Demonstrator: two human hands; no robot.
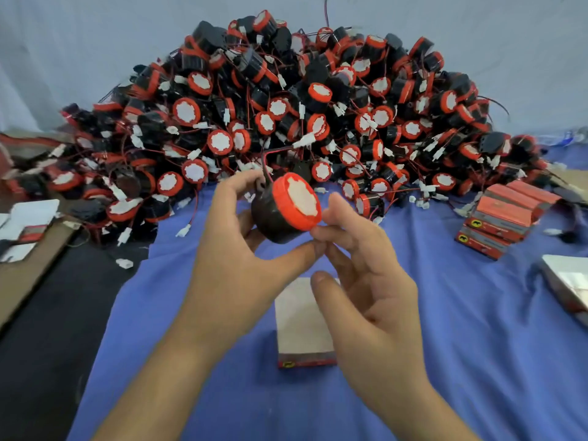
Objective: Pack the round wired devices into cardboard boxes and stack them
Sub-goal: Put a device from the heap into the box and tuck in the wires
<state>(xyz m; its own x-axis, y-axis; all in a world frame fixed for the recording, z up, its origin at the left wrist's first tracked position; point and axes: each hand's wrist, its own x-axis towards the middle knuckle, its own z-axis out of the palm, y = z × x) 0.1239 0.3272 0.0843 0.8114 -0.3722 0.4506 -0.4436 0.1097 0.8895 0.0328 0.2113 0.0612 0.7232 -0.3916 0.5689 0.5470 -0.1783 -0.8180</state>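
The left hand (235, 243) gripped one device (286, 211), fingers curled round its black body and thumb under it. The right hand (366, 281) hung loosely curled, its fingertips touching the red rim and its thumb free. One flat box (302, 323) lay directly below, near. The far pile (286, 106) was past counting. Several boxes (502, 218) were stacked at the right. Bare cloth (445, 313) lay between them, and its edge ran along the left.

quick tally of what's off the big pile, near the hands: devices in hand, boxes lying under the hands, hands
round device, held by left hand: 1
cardboard box under the hands: 1
hands, with the right hand: 2
total: 4
pile and stacked boxes at right: too many to count
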